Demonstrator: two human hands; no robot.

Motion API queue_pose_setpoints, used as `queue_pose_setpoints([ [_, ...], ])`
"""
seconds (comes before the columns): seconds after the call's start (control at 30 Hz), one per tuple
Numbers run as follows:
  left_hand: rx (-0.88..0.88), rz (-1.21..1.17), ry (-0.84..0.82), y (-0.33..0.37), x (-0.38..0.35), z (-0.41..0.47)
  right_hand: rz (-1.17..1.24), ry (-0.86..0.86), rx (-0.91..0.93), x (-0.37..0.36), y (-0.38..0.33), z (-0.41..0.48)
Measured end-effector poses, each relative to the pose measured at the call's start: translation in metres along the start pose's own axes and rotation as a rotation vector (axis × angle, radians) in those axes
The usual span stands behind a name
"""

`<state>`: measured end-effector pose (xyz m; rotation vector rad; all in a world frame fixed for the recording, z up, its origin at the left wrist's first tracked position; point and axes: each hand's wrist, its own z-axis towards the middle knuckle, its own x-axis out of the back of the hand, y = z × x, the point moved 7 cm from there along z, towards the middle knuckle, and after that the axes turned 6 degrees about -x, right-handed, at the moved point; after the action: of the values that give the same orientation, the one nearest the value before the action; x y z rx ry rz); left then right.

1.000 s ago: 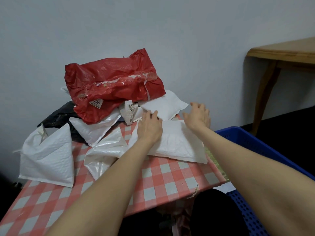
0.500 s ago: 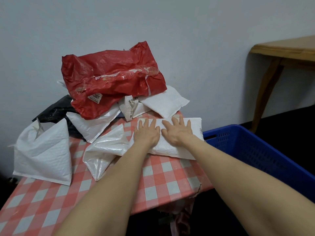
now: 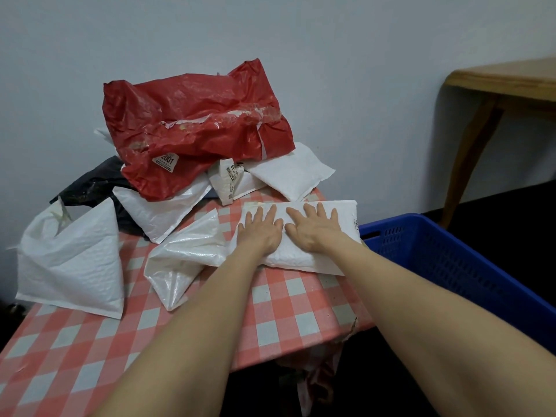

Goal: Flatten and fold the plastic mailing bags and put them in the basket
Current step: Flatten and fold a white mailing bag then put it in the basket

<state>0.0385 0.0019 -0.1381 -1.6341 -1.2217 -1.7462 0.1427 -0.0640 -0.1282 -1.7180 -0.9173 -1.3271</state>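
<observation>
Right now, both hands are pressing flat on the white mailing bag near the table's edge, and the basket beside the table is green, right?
Not quite. The head view shows the basket is blue, not green. The rest holds: the left hand and right hand press flat on the white mailing bag near the edge of the table.

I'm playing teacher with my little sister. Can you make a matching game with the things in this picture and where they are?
Things:
1. red bag
2. blue basket
3. folded white bag
4. black bag

Places:
a. pressed flat under the left hand and right hand
b. on top of the pile
c. beside the checked table, on the right
d. at the left of the pile, partly hidden by white bags

Pairs: 1-b, 2-c, 3-a, 4-d
</observation>
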Motion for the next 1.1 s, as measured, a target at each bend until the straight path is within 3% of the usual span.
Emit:
queue_pose_setpoints([
  [0.37,-0.003,0.005,-0.037,-0.001,-0.001,0.005,0.011,-0.023,0.0,-0.002,0.002,0.001],
  [0.47,0.002,0.04,-0.036,-0.001,0.001,0.0,0.142,-0.057,0.027,0.005,0.003,-0.001],
  [0.57,-0.063,0.066,0.097,0.013,0.018,-0.001,0.35,0.19,-0.055,0.035,0.024,-0.003],
  [0.67,-0.193,0.062,0.264,0.041,0.029,-0.009,0.278,0.35,-0.173,0.047,0.044,-0.009],
  [0.9,-0.211,0.154,0.173,0.059,0.008,-0.009,0.147,0.165,-0.041,0.015,0.039,-0.016],
  [1.1,-0.173,0.233,0.091,0.053,-0.008,-0.007,0.111,0.075,-0.076,-0.005,0.043,-0.015],
])
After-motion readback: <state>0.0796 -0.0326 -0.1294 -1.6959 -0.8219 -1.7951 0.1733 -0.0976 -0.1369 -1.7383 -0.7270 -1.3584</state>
